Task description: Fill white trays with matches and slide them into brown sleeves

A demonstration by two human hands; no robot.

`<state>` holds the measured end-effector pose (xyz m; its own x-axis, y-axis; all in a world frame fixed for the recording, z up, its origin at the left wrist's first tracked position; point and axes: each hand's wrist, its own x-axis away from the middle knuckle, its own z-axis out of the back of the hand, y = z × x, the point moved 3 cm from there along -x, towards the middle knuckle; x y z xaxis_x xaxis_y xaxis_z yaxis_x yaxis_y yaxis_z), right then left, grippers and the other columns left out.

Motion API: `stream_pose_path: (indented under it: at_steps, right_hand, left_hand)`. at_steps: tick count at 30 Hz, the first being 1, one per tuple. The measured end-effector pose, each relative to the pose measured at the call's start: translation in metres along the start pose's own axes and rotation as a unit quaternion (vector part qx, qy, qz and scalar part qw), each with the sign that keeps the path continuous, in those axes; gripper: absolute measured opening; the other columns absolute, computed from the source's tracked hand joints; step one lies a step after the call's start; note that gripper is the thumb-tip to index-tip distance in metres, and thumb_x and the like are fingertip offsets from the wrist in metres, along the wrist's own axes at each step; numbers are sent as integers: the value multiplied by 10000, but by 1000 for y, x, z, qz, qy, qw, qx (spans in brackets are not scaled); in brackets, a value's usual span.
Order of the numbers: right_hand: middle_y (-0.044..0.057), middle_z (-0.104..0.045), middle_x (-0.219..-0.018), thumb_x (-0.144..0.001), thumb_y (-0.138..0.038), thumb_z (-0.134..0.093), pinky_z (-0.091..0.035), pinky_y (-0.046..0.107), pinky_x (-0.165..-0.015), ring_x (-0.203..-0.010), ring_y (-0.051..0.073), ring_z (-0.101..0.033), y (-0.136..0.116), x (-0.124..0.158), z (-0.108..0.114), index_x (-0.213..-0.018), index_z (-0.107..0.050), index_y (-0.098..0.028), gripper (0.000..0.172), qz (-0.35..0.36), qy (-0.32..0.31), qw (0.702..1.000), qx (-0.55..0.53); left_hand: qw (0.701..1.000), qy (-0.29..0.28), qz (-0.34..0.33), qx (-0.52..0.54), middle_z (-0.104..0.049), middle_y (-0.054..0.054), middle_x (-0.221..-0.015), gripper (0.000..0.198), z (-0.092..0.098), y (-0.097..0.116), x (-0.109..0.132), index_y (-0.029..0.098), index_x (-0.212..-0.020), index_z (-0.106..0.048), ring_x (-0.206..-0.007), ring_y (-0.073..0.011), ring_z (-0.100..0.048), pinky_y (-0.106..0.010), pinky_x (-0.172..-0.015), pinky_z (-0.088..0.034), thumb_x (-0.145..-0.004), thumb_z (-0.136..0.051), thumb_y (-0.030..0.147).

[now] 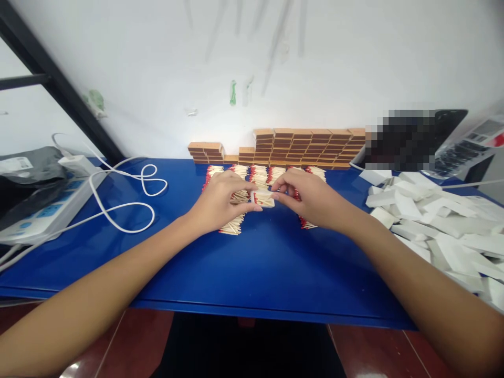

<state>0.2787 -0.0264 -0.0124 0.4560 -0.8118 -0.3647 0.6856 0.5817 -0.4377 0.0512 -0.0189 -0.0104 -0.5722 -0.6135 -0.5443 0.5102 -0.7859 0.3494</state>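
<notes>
A small white matchbox tray (268,203) with red-tipped matches in it sits between my two hands. My left hand (222,202) grips its left end, thumb below and index finger above. At the tray's right end, my right hand (311,197) has its thumb and fingers closed at the edge; whether it pinches the tray or a match is too small to make out. Rows of loose matches (232,227) lie on the blue table (260,268) around and behind both hands, which partly cover them.
Stacked matchboxes (303,147) with brown sides line the wall. White empty trays (441,220) are heaped at the right, a partly blurred dark object (401,139) behind them. On the left lie a power strip (51,205) and a looped white cable (122,228).
</notes>
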Motion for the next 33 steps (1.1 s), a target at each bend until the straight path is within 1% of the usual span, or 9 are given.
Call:
stream_pose_path:
  at_steps: [2, 6, 11, 16, 18, 22, 27, 30, 33]
  right_hand:
    - [81, -702, -970, -982, -328, -632, -468, 349, -727, -808, 215, -634, 2, -1, 1, -980, -685, -221, 119, -6, -9, 1000, -5]
    - [65, -700, -882, -982, -316, -628, -453, 334, -679, -732, 197, -619, 4, -1, 1, -906, -680, -215, 136, -10, -26, 1000, -6]
    - [46, -684, -829, -980, -301, -625, -436, 318, -649, -678, 170, -588, 4, -1, 0, -873, -662, -212, 144, -9, -30, 999, -17]
    - [29, -667, -830, -953, -279, -665, -436, 310, -656, -701, 169, -581, -1, 0, 0, -980, -673, -215, 70, 11, -16, 999, -30]
    - [27, -657, -829, -953, -277, -666, -434, 307, -661, -707, 168, -574, -3, 0, 0, -974, -678, -219, 63, 22, -19, 999, -27]
    - [34, -654, -833, -980, -297, -623, -420, 307, -655, -695, 164, -557, -1, 0, -4, -901, -655, -219, 116, 13, -42, 999, -22]
    - [49, -657, -848, -1014, -327, -567, -404, 316, -647, -725, 187, -564, 0, 2, -6, -915, -622, -217, 157, 0, -69, 998, -16]
    - [60, -666, -878, -1016, -320, -562, -413, 327, -667, -750, 198, -577, -1, 2, -3, -926, -615, -216, 147, -1, -53, 998, -17]
    - [63, -668, -888, -1018, -332, -574, -419, 333, -678, -764, 203, -587, 1, 1, 3, -943, -624, -213, 150, -15, -2, 1000, -14]
  left_hand:
    - [1000, 3, -3, 1, -764, -19, -850, 366, 0, 0, 0, 238, -1086, -814, -846, -222, -658, -360, -817, -503, -791, -937, 418]
    - [1000, 4, -4, 13, -775, -20, -875, 392, -2, -1, 1, 233, -1094, -809, -875, -224, -675, -359, -838, -505, -777, -946, 417]
    - [999, 19, -30, 12, -782, -32, -878, 405, -2, -3, 2, 198, -1087, -805, -854, -216, -666, -355, -832, -497, -782, -932, 432]
    - [1000, 13, -24, 12, -778, -19, -868, 373, -1, -2, 1, 213, -1064, -803, -854, -214, -667, -358, -837, -500, -785, -934, 423]
    - [1000, 13, -24, 15, -780, -24, -882, 376, -1, -1, 1, 209, -1070, -806, -861, -214, -669, -360, -842, -504, -786, -934, 419]
    - [1000, 11, -22, 17, -783, -28, -901, 383, -2, -3, 2, 215, -1079, -810, -880, -217, -676, -364, -854, -510, -779, -940, 415]
    - [1000, 4, -12, 14, -784, -23, -894, 364, -2, -3, 1, 223, -1059, -809, -889, -221, -683, -366, -858, -510, -780, -943, 413]
    - [1000, 3, -9, 5, -782, -19, -884, 363, -1, -4, 0, 228, -1074, -809, -869, -217, -682, -358, -836, -504, -792, -935, 419]
    - [1000, 14, -5, -26, -787, -27, -890, 369, 2, -7, -1, 227, -1091, -814, -870, -225, -680, -365, -828, -492, -807, -924, 435]
